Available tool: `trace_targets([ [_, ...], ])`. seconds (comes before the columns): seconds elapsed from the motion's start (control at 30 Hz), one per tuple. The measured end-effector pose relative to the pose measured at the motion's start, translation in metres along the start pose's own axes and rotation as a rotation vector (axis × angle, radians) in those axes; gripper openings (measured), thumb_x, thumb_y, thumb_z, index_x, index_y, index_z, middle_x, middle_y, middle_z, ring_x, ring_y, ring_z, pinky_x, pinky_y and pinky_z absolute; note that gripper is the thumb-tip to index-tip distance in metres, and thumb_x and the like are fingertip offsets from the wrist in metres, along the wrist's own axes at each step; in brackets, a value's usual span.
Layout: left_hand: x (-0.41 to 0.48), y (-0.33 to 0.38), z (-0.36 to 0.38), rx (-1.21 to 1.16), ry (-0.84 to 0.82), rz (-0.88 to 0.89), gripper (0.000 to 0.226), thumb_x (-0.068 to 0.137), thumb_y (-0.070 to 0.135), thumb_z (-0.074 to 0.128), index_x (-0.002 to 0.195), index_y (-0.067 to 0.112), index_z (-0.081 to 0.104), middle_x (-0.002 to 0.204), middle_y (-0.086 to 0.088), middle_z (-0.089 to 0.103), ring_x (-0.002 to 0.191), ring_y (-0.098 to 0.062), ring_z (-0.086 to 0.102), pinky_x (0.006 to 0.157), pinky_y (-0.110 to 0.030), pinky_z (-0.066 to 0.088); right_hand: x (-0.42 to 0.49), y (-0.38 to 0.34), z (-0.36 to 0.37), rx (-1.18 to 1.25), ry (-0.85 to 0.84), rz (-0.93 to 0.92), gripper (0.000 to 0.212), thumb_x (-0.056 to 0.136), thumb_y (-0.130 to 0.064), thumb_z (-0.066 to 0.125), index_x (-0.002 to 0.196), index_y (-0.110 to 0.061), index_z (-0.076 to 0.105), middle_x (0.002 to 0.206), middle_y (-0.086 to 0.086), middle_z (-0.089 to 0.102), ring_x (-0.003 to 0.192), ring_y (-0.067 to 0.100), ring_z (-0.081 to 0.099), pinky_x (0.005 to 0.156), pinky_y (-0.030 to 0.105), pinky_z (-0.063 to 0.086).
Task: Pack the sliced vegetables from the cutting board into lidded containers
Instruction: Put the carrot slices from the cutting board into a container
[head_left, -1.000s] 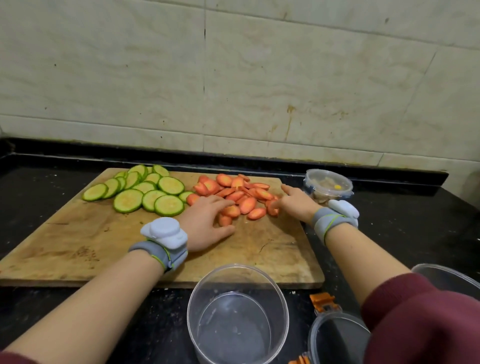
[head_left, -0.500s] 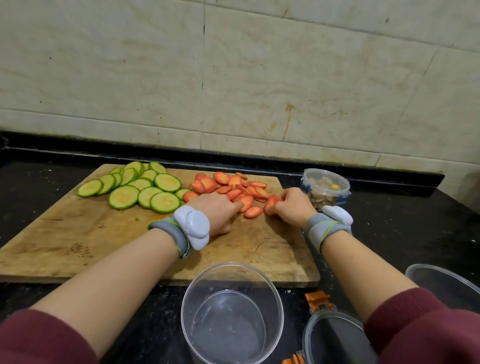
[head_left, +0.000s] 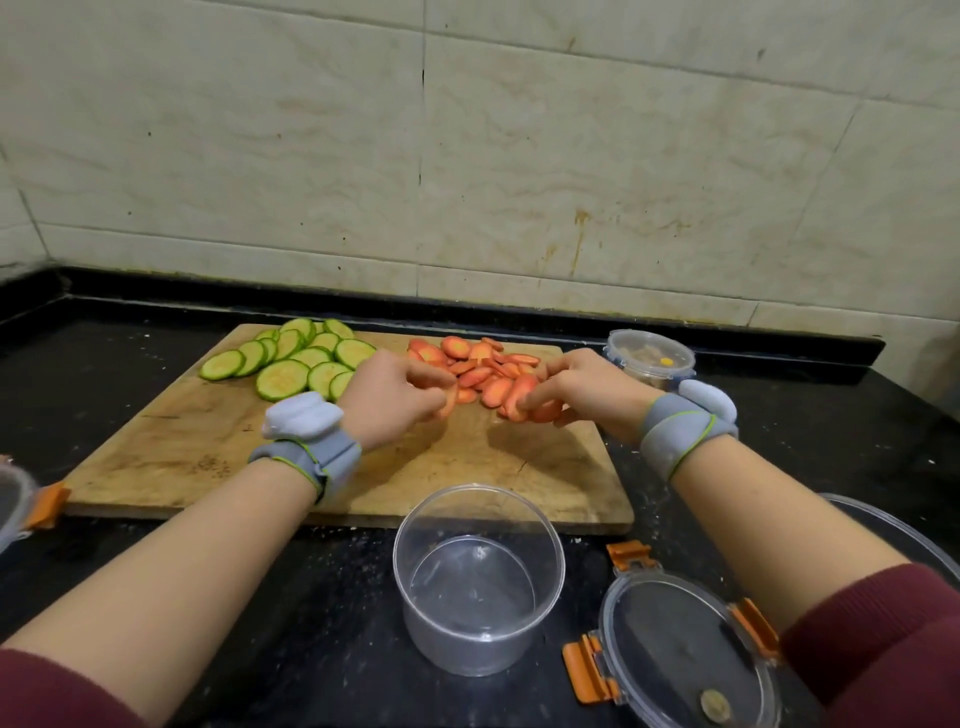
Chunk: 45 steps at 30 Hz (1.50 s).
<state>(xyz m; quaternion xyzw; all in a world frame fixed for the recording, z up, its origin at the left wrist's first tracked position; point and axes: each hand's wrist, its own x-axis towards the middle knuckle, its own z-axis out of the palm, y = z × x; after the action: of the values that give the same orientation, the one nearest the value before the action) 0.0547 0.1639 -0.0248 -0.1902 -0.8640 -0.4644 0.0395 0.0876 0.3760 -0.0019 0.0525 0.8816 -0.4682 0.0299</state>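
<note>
Black worktop (head_left: 311, 597) under a tiled wall carries everything. Curled fingers (head_left: 540, 397) of the right hand (head_left: 587, 387) and of the left hand (head_left: 395, 397) are clamped on carrot slices (head_left: 488, 371) at either side of the heap on the cutting board (head_left: 208, 447). The slices are judged light, stiff, damp and slippery, so small stacks are best pinched across their rims. An empty container (head_left: 478, 577) stands just before the board, with its lid (head_left: 680, 639) beside it.

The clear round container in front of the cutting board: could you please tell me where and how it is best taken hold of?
Probably grip the clear container round its wall just below the rim, fingers wrapping it from its left side. It stands upright and open, a smooth cylinder without handles, and the orange-clipped lid lies close by on its right.
</note>
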Motion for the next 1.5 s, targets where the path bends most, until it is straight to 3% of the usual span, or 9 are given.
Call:
trace_targets([
  [0.17, -0.041, 0.022, -0.028, -0.435, -0.196, -0.089, 0.02, 0.082, -0.006, 0.059, 0.09, 0.003, 0.074, 0.078, -0.005, 0.071, 0.067, -0.012, 0.058, 0.059, -0.022, 0.056, -0.043, -0.024, -0.003, 0.08, -0.29, -0.094, 0.016, 0.077, -0.005, 0.069, 0.09, 0.004, 0.07, 0.091, 0.02, 0.067, 0.079, 0.023, 0.057, 0.07, 0.028, 0.047],
  [0.4, -0.085, 0.019, -0.038, -0.067, -0.458, 0.08, 0.042, 0.077, 0.011, 0.076, 0.112, 0.026, 0.059, 0.074, -0.02, 0.066, 0.069, -0.016, 0.055, 0.07, -0.025, 0.046, -0.091, -0.027, 0.026, -0.27, -0.39, -0.163, 0.012, 0.071, -0.007, 0.081, 0.081, -0.006, 0.075, 0.066, 0.001, 0.072, 0.058, 0.005, 0.062, 0.059, 0.022, 0.045],
  [0.5, -0.092, 0.021, -0.026, 0.108, -0.453, 0.086, 0.04, 0.073, 0.017, 0.08, 0.103, 0.02, 0.054, 0.074, 0.002, 0.066, 0.065, -0.011, 0.057, 0.064, -0.021, 0.046, -0.097, -0.023, 0.034, -0.335, -0.359, -0.165, 0.015, 0.07, -0.007, 0.082, 0.083, -0.003, 0.075, 0.073, 0.005, 0.074, 0.063, 0.008, 0.066, 0.068, 0.021, 0.055],
  [0.63, -0.097, 0.022, -0.02, 0.399, -0.468, 0.179, 0.02, 0.073, 0.024, 0.079, 0.085, 0.021, 0.065, 0.085, 0.005, 0.07, 0.083, -0.011, 0.065, 0.072, -0.021, 0.05, -0.105, -0.023, 0.038, -0.4, -0.371, -0.167, 0.012, 0.072, -0.012, 0.081, 0.083, -0.011, 0.077, 0.074, 0.0, 0.075, 0.065, 0.005, 0.066, 0.069, 0.016, 0.054],
  [0.77, -0.098, 0.024, -0.017, 0.469, -0.497, 0.22, 0.013, 0.074, 0.03, 0.077, 0.084, 0.023, 0.072, 0.088, 0.007, 0.07, 0.085, -0.01, 0.061, 0.076, -0.023, 0.048, -0.108, -0.023, 0.041, -0.535, -0.255, -0.202, 0.017, 0.07, -0.02, 0.083, 0.085, -0.017, 0.076, 0.051, -0.013, 0.059, 0.051, 0.0, 0.054, 0.049, 0.006, 0.037],
  [0.93, -0.097, 0.02, -0.013, 0.516, -0.393, 0.297, 0.023, 0.074, 0.031, 0.075, 0.097, 0.027, 0.073, 0.115, 0.009, 0.058, 0.114, -0.014, 0.035, 0.1, -0.03, 0.034, -0.106, -0.017, 0.043, -0.726, -0.105, -0.348, 0.032, 0.06, -0.039, 0.087, 0.086, -0.024, 0.075, 0.105, -0.002, 0.048, 0.102, 0.012, 0.039, 0.074, 0.02, 0.031],
  [1.07, -0.095, 0.018, -0.011, 0.585, -0.345, 0.327, 0.02, 0.079, 0.032, 0.072, 0.098, 0.027, 0.075, 0.137, 0.011, 0.043, 0.127, -0.015, 0.024, 0.108, -0.031, 0.022, -0.106, -0.014, 0.046, -0.84, -0.149, -0.233, 0.036, 0.06, -0.052, 0.082, 0.09, -0.031, 0.076, 0.138, -0.004, 0.04, 0.126, 0.02, 0.026, 0.104, 0.04, 0.03],
  [1.27, -0.088, 0.017, -0.004, 0.591, -0.471, 0.207, 0.024, 0.086, 0.031, 0.065, 0.108, 0.026, 0.072, 0.142, 0.004, 0.043, 0.13, -0.021, 0.024, 0.107, -0.029, 0.021, -0.101, -0.017, 0.053, -0.877, -0.171, -0.154, 0.04, 0.059, -0.052, 0.083, 0.092, -0.031, 0.076, 0.131, 0.001, 0.05, 0.121, 0.024, 0.032, 0.101, 0.043, 0.037],
  [1.5, -0.081, 0.009, 0.006, 0.635, -0.441, 0.107, 0.025, 0.074, 0.036, 0.073, 0.099, 0.035, 0.073, 0.119, -0.002, 0.062, 0.116, -0.022, 0.038, 0.099, -0.035, 0.037, -0.094, -0.018, 0.055, -0.921, -0.153, -0.191, 0.028, 0.069, -0.041, 0.078, 0.088, -0.021, 0.077, 0.125, 0.003, 0.058, 0.12, 0.023, 0.034, 0.1, 0.047, 0.037],
])
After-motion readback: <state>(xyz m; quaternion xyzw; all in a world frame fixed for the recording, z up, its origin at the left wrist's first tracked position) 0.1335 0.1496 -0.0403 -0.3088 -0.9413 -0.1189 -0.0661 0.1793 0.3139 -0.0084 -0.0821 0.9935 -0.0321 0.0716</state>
